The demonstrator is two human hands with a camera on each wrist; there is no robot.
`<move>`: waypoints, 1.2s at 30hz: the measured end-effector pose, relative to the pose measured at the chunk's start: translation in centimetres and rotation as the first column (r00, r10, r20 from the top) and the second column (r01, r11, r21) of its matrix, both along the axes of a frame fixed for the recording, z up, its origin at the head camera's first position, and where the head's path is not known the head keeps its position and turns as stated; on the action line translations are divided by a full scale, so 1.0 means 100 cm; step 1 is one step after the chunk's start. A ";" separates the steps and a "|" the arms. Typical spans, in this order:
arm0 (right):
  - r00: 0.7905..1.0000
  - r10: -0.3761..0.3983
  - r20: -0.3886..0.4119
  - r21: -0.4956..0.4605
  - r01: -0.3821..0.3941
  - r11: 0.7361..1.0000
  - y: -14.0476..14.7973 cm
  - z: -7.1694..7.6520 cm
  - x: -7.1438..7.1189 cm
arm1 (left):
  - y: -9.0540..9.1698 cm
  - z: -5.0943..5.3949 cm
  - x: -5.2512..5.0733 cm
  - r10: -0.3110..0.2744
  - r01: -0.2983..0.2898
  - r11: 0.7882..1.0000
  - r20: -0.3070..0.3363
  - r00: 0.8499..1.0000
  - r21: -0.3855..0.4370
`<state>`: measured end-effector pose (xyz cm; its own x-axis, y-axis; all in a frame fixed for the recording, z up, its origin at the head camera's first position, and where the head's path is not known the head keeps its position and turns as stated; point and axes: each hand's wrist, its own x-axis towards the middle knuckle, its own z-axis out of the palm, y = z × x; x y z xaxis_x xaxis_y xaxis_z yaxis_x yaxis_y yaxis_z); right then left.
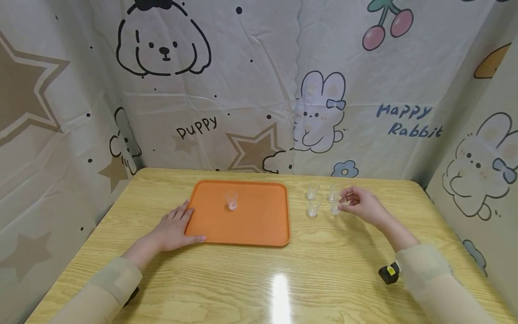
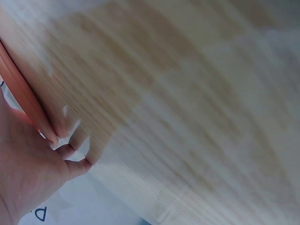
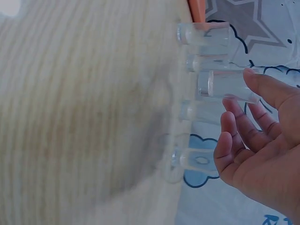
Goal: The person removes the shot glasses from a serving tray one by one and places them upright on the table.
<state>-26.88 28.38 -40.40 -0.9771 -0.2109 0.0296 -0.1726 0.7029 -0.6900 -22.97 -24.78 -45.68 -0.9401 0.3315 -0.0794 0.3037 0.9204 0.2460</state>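
My right hand point(image 1: 362, 206) pinches a small clear shot glass point(image 3: 229, 86) near its rim, thumb on one side and fingertips on the other. Around it stand several more clear shot glasses point(image 1: 313, 208), upright on the table to the right of an orange tray point(image 1: 259, 220). On the tray, toward its upper middle, is a single shot glass point(image 1: 232, 200). My left hand point(image 1: 174, 231) rests at the tray's left edge with spread fingers, its thumb by the front rim. The left wrist view shows those fingers beside the tray's side.
The wood-grain table point(image 1: 226, 279) reaches back to a patterned cloth point(image 1: 259, 90), which also hangs at both sides. A light reflection lies on the table's front part. A small black device point(image 1: 389, 273) sits at the right sleeve.
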 end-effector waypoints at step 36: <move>0.997 -0.004 0.076 0.003 0.003 1.000 0.000 -0.002 0.005 | 0.002 0.004 0.001 -0.002 0.002 1.000 0.004 1.000 0.009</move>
